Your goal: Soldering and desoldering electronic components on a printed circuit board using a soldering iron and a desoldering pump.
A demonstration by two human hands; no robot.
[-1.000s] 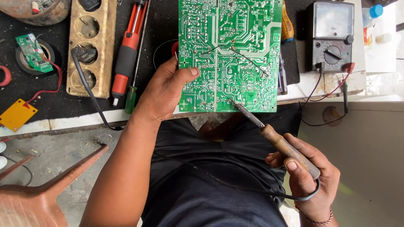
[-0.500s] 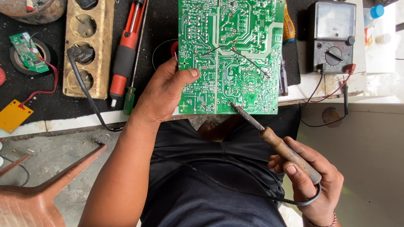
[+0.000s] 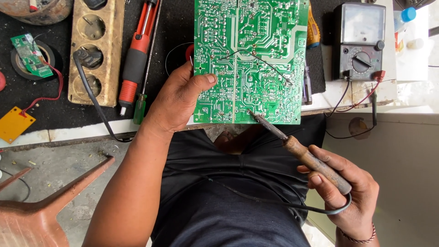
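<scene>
A green circuit board (image 3: 249, 59) is held solder side up at the near edge of the desk (image 3: 68, 132), its lower edge projecting slightly past that edge over the person's lap. The left hand (image 3: 176, 103) is clenched on the board's left margin, with the thumb laid across the copper side and the fingers hidden beneath. The right hand (image 3: 347, 192) is closed around the wooden handle of a soldering iron (image 3: 299, 151), whose cord (image 3: 256, 196) is looped back across the lap.

The iron's tip is set against a joint near the board's lower edge, roughly at its middle — touching or all but touching, which cannot be told for certain. No smoke and no solder wire are seen. A thin dark jumper wire (image 3: 265, 61) is already laid across the upper traces, so some work on the board appears to be done. The joint under the tip is judged to be the one in hand, with the work somewhere in its middle; how many joints are left cannot be read from the board.

Further back on the desk — a red-handled screwdriver (image 3: 135, 64), a wooden socket strip (image 3: 93, 50) with one plug fitted, and an analogue multimeter (image 3: 359, 41) with its leads attached near the right edge.
</scene>
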